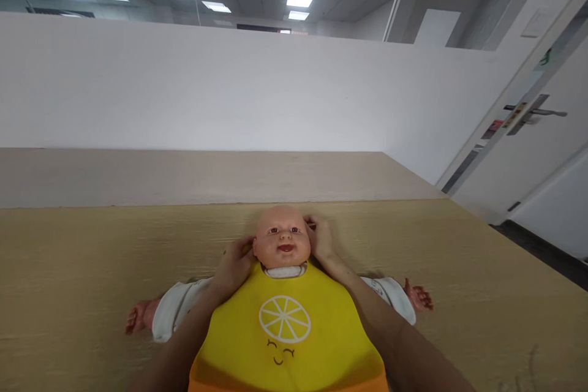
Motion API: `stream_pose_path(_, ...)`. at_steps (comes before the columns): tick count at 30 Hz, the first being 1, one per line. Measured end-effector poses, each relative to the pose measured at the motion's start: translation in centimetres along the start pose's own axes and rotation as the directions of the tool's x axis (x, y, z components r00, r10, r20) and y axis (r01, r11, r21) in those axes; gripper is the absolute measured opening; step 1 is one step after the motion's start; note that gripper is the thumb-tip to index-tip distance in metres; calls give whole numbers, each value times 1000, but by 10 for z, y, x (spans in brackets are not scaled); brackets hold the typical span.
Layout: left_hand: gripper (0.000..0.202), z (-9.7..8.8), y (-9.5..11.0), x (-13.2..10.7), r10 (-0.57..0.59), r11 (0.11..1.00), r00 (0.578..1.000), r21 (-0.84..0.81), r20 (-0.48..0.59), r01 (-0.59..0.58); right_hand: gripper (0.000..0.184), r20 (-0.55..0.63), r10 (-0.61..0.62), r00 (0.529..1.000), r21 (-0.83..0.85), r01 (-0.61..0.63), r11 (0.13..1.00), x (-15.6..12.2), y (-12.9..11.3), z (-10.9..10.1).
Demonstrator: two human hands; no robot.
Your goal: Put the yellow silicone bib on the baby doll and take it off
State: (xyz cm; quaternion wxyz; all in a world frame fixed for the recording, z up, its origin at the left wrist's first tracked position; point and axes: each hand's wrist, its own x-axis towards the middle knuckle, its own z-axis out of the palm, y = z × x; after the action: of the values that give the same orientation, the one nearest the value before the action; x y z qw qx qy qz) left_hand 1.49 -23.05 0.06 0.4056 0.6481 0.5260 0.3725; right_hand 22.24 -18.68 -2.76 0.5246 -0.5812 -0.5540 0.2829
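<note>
Head view, looking forward and down: one baby doll (281, 237) lies on its back on a wood-grain table (92, 269), at the near edge of the view and roughly centred left to right. The doll's head sits directly between the person's two bare hands. The left hand (234, 267) is cupped against the left side of the head in the picture, and the right hand (322, 239) is cupped against the right side. The hands are apart from each other, but both touch the doll and hold its head between them. Both forearms reach in from the near edge, on either side of the doll's chest.

The doll wears one yellow silicone bib (285, 331) with an orange lower band, one white lemon-slice print (285, 318) and one small smiling-face print (278, 353). Two white sleeves (174, 310) stretch out to the left and right, each ending in one small doll hand (140, 316). Beyond the table lies one beige board (184, 177), backed by a white partition wall (229, 86). One white door (519, 153) with one metal lever handle (535, 112) stands to the far right.
</note>
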Motion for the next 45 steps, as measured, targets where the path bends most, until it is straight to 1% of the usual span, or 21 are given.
stream_pose_path(7, 37, 0, 0, 1, 0, 1000, 1000, -28, 12, 0, 20, 16, 0, 1000, -55, 1, 998, 1, 4, -1)
stream_pose_path(12, 42, -1, -1, 0, -13, 1000, 1000, -2, 6, 13, 21, 30, -1, 1000, -105, 4, 994, 3, 7, -3)
stream_pose_path(17, 45, -1, 0, -1, -26, 1000, 1000, 16, 12, 25, 22, 80, -7, 997, -168, 21, 986, 4, 7, -5)
stream_pose_path(21, 45, -1, -1, 0, -36, 999, 999, 36, 14, 36, 21, 99, 13, 995, -251, 12, 968, 3, 2, -7)
stream_pose_path(25, 46, -1, -2, 0, -35, 998, 999, 52, 1, 34, 23, 134, 45, 990, -365, 7, 931, -1, -12, -12)
stream_pose_path(28, 45, -1, -2, 0, -31, 997, 999, 66, -14, 32, 23, 148, 44, 988, -481, 33, 876, -5, -24, -15)
stream_pose_path(33, 43, -2, -1, -1, -39, 997, 999, 71, -27, 41, 24, 166, 71, 984, -652, 55, 756, -9, -39, -19)
stream_pose_path(37, 42, -3, 0, -1, -60, 997, 997, 45, -55, 62, 29, 145, 129, 981, -812, 44, 583, -10, -49, -23)
stream_pose_path(39, 40, -3, 0, -2, -60, 997, 993, 37, -98, 64, 30, 137, 143, 980, -858, 46, 512, -9, -53, -25)
stream_pose_path(43, 40, -4, 1, -3, -65, 998, 976, 1, -206, 67, 28, 146, 160, 976, -886, 57, 460, -7, -59, -32)
stream_pose_path(45, 41, -4, 2, -4, -64, 998, 969, -36, -237, 57, 29, 138, 147, 979, -893, 59, 446, -6, -61, -35)
